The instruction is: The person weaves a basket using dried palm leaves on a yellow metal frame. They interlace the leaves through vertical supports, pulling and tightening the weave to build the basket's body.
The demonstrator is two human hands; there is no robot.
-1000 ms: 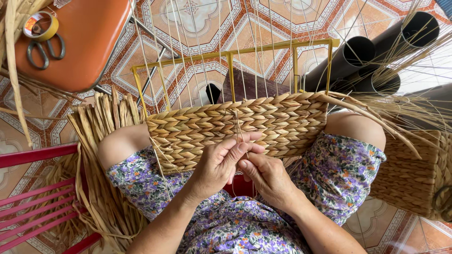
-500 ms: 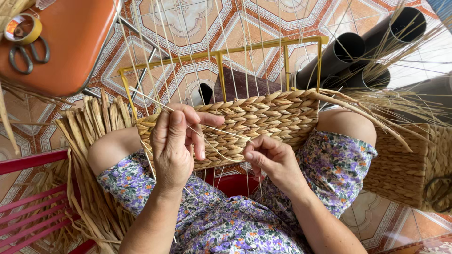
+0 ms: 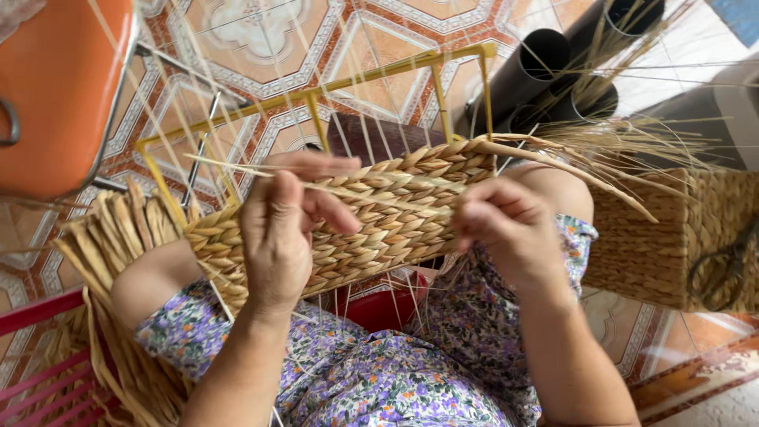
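A half-woven straw basket (image 3: 371,213) on a yellow wire frame (image 3: 316,95) rests across my knees. My left hand (image 3: 285,229) is raised in front of the woven wall and pinches a long pale straw strand (image 3: 379,188) that runs to the right. My right hand (image 3: 506,225) grips the same strand near the basket's right end. Thin upright strings (image 3: 237,103) rise from the weave past the frame. My lap is covered by a floral dress (image 3: 379,379).
An orange stool seat (image 3: 55,87) is at upper left, dark tubes (image 3: 545,71) at upper right. A finished woven basket (image 3: 672,237) with scissors (image 3: 723,269) on it stands at right. Loose straw (image 3: 111,237) hangs at left over a red crate (image 3: 39,372). Patterned tile floor (image 3: 261,32) lies below.
Both hands were together low at the basket's near wall. My left hand rose and pulled a strand out leftward; my right hand moved to the right end, and the strand is now stretched between them.
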